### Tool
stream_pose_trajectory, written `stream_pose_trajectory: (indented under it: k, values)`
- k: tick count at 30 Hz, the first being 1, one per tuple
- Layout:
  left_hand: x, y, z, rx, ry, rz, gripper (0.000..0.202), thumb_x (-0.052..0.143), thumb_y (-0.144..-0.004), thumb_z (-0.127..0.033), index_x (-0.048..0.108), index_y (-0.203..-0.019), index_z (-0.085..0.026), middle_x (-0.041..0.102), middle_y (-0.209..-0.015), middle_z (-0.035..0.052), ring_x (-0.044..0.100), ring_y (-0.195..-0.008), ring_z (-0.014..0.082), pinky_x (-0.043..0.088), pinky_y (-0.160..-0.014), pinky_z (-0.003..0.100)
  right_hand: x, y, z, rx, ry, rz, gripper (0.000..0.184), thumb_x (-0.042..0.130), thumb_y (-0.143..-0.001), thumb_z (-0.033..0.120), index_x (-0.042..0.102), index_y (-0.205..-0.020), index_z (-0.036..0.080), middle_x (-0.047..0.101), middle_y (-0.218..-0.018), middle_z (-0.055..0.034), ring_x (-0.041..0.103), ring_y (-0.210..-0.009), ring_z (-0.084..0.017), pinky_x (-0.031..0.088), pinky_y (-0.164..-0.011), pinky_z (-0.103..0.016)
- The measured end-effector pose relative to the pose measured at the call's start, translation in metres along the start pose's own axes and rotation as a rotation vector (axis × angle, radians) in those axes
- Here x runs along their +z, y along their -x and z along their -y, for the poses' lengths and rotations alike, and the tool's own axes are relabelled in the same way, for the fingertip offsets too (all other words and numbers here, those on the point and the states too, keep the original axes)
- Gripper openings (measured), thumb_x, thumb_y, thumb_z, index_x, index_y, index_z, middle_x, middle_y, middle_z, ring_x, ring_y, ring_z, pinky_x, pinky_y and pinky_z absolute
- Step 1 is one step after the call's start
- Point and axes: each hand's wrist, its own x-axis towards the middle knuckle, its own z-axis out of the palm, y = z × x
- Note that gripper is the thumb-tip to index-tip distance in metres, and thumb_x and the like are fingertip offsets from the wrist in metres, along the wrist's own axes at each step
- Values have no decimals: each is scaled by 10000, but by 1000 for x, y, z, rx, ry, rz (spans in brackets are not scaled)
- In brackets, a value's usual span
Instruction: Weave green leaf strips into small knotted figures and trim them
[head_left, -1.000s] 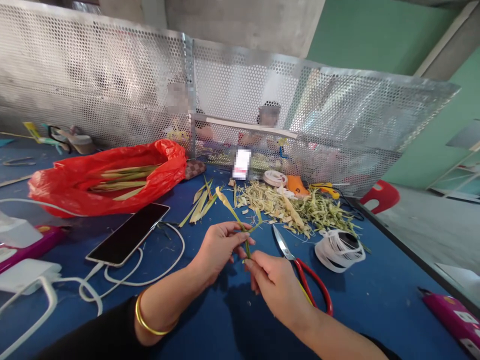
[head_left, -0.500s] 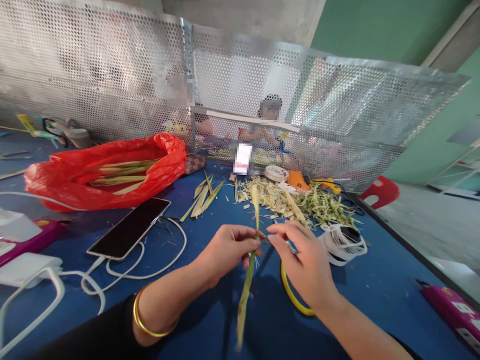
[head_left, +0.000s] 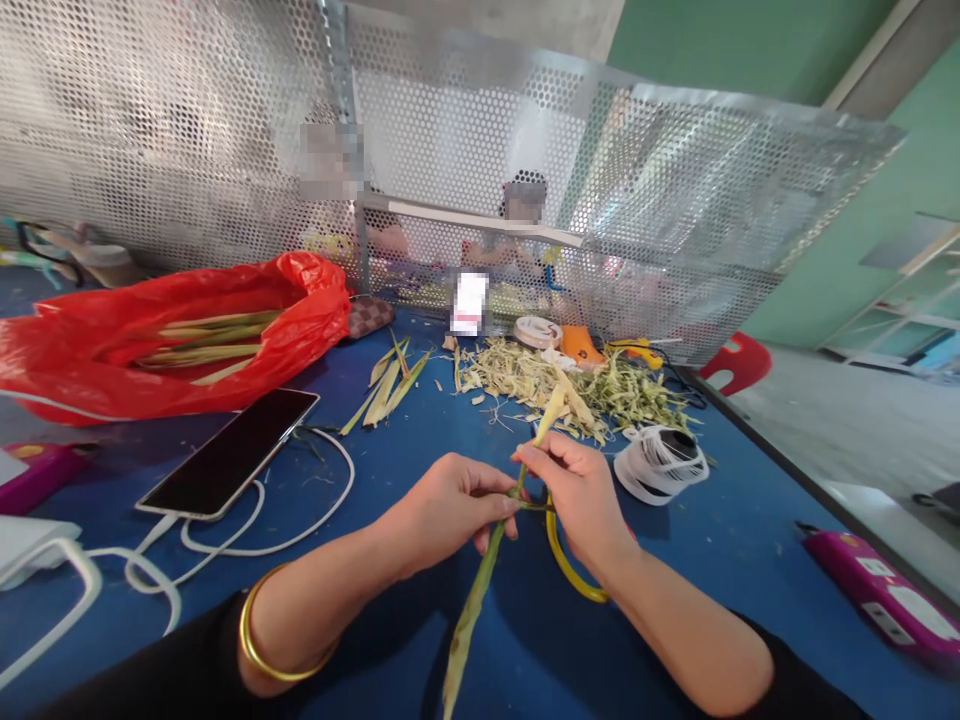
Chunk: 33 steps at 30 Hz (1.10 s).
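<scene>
A long green-and-yellow leaf strip (head_left: 473, 605) slants between my hands above the blue table. My left hand (head_left: 469, 502) pinches it near its middle, thumb on top, where a short side piece sticks out to the right. Higher up, my right hand (head_left: 577, 490) has thumb and fingers closed around the strip just below its pale yellow upper end. A yellow ring-shaped thing (head_left: 570, 570) lies on the table, partly hidden behind my right hand. To the right of that hand stands a spool of white cord (head_left: 660, 464).
Leaf scraps (head_left: 517, 375) are heaped beyond my hands, with several loose leaves (head_left: 390, 385) to their left. A red plastic bag (head_left: 300, 340) holds more leaves. A phone (head_left: 232, 455) with a white cable lies left; a purple power strip (head_left: 885, 595) lies right. Perforated metal screens (head_left: 465, 120) stand behind.
My right hand has moved up and taken hold of the strip's upper part, which now leans to the right. My left hand keeps its pinch. The view has shifted slightly right.
</scene>
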Motion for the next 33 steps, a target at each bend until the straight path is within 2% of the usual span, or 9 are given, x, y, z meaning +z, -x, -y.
stream_pose_trajectory:
  k: [5,8,12,17,19,22,25,29,33]
  values:
    - [0,2,-3,-45,16,27,185,568,-750,-240,660,-612,-157,601,-551,-24,443,-417,55,295,-414,172,1,0,-2,-48,68,-26,209,629,-764,340,670,-674,156,592,-615,1,504,-574,-131,383,-540,-247]
    - [-1,2,-3,-43,54,53,180,605,-738,-311,685,-688,-157,646,-637,-10,470,-443,59,283,-393,174,0,0,0,-62,84,-31,227,617,-777,347,658,-655,160,561,-589,12,493,-576,-129,385,-544,-242]
    - [-3,1,-3,-76,172,61,335,586,-766,-451,699,-765,-136,680,-687,25,471,-426,56,270,-370,174,-5,-3,6,-103,173,-10,253,563,-824,357,674,-693,171,546,-596,10,521,-596,-139,417,-566,-245]
    - [-6,-3,0,-101,378,-28,325,562,-804,-403,702,-870,-117,718,-838,90,530,-482,65,288,-383,162,-15,-3,12,-419,375,-140,212,482,-898,308,663,-893,198,650,-868,-50,597,-842,-193,452,-752,-303]
    - [-7,-4,1,-88,417,-89,270,577,-799,-338,697,-883,-111,719,-878,104,558,-509,72,305,-391,159,-18,-1,14,-562,450,-194,158,500,-893,260,641,-863,198,636,-863,-49,588,-846,-190,445,-761,-305]
    - [-8,-5,2,-57,452,-159,203,587,-789,-249,685,-886,-101,715,-899,114,564,-500,67,308,-387,152,-19,3,14,-656,523,-122,133,516,-886,224,622,-811,195,616,-793,-38,580,-789,-180,443,-735,-299]
    - [-9,-6,4,-31,502,-203,164,576,-798,-199,674,-872,-91,707,-880,110,562,-491,61,309,-377,144,-16,3,13,-619,582,-35,167,516,-891,245,613,-763,197,606,-760,-32,566,-752,-177,431,-717,-297]
    - [-12,-8,7,-66,623,-240,168,578,-787,-125,659,-933,-100,700,-868,89,577,-498,59,328,-370,133,-11,-1,9,-438,555,88,258,475,-915,321,617,-731,207,591,-712,-11,556,-683,-156,413,-640,-261]
    - [-13,-9,6,-109,661,-271,166,564,-823,-171,647,-942,-90,701,-939,117,601,-521,70,358,-374,134,-15,-5,4,-353,657,107,377,402,-939,378,604,-677,198,582,-654,-10,547,-607,-142,390,-592,-248]
